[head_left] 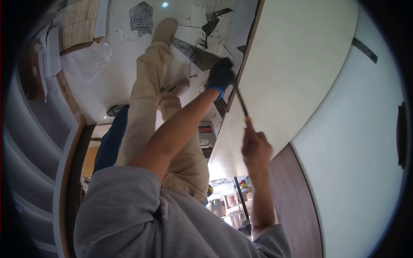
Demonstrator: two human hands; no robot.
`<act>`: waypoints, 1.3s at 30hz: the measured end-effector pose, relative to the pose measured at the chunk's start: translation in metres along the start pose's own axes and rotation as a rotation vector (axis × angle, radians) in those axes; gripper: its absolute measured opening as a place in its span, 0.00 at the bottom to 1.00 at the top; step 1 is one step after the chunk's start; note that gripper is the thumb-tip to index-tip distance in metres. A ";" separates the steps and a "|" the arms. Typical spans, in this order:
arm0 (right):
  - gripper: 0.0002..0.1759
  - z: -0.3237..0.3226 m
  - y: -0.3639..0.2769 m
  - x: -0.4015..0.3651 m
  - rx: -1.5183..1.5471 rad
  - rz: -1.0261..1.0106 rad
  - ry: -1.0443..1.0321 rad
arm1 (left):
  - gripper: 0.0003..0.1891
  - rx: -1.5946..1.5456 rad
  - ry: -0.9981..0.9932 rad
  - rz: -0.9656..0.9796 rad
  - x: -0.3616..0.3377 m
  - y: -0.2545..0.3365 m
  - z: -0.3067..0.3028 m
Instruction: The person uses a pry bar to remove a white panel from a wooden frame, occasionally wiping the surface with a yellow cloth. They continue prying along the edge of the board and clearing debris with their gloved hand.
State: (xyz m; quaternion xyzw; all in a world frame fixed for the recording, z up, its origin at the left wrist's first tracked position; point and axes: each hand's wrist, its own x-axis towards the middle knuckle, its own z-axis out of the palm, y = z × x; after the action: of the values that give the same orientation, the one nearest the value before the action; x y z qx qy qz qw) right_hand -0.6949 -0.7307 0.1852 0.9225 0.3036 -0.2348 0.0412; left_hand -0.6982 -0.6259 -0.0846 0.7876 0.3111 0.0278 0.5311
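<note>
My right hand (257, 148), bare, is closed round the handle end of a long, narrow dark file (241, 99); a bit of orange shows just above the fingers. At the file's far end is my left hand (220, 74), in a dark glove with a blue cuff, its fingers curled round the tool and slightly blurred. The file lies across the edge of a large cream board (297, 56), close to its brown border. The exact contact between file and edge is hidden by the glove.
Broken dark patterned sheet scraps (141, 18) and a longer dark piece (202, 58) litter the floor by my feet. Clear plastic wrap (90, 60) and a stack of strips (79, 21) lie left. Another person's dark shoe (116, 110) is beside my leg. A dark strip (365, 50) is at right.
</note>
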 end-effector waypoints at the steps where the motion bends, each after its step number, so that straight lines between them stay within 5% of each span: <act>1: 0.19 0.005 -0.012 0.005 -0.060 0.030 -0.104 | 0.09 0.006 -0.006 -0.018 -0.010 -0.008 0.007; 4: 0.19 0.000 -0.006 0.006 -0.064 0.004 -0.100 | 0.12 0.039 -0.025 -0.048 -0.024 -0.027 0.014; 8: 0.17 -0.055 -0.008 0.005 0.036 0.066 -0.024 | 0.16 0.001 -0.127 -0.080 -0.016 0.042 -0.023; 10: 0.17 -0.016 -0.002 -0.006 0.034 0.005 -0.037 | 0.17 0.031 -0.059 -0.015 -0.033 0.006 -0.001; 11: 0.17 0.005 -0.005 -0.008 -0.001 0.014 -0.105 | 0.18 0.005 -0.023 -0.200 -0.054 -0.013 0.016; 14: 0.17 0.012 -0.006 -0.002 -0.030 0.024 -0.160 | 0.16 0.153 -0.326 -0.268 -0.073 -0.050 0.035; 16: 0.16 -0.033 -0.010 0.012 -0.007 0.019 -0.078 | 0.18 -0.105 -0.129 -0.176 -0.019 0.006 0.002; 18: 0.17 -0.084 -0.020 0.040 -0.024 0.071 -0.040 | 0.16 0.129 -0.275 -0.145 0.044 0.070 -0.049; 21: 0.17 -0.103 -0.024 0.068 0.028 0.100 0.009 | 0.09 0.144 0.247 0.086 0.075 0.065 -0.026; 24: 0.19 -0.043 -0.023 0.069 -0.114 0.060 -0.166 | 0.11 0.165 0.075 0.171 0.043 -0.020 0.016; 27: 0.18 -0.044 -0.034 0.089 -0.115 0.087 -0.160 | 0.07 0.175 -0.232 -0.012 0.042 -0.013 -0.003; 31: 0.16 -0.137 -0.039 0.119 -0.014 0.143 -0.049 | 0.06 0.131 0.058 0.000 0.103 0.066 -0.032; 33: 0.16 -0.131 -0.035 0.132 0.028 0.135 0.010 | 0.06 0.022 0.223 0.025 0.132 0.072 -0.033; 36: 0.14 -0.072 -0.043 0.148 -0.167 0.125 -0.209 | 0.06 0.086 -0.075 -0.186 0.106 0.001 0.000; 39: 0.14 -0.100 -0.045 0.169 -0.120 0.109 -0.141 | 0.06 0.145 0.168 0.050 0.128 0.023 -0.014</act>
State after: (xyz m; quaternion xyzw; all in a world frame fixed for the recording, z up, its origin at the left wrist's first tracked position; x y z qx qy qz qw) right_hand -0.5606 -0.5804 0.1996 0.9147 0.2629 -0.2779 0.1300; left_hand -0.5896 -0.5532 -0.0953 0.8264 0.3361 0.0844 0.4438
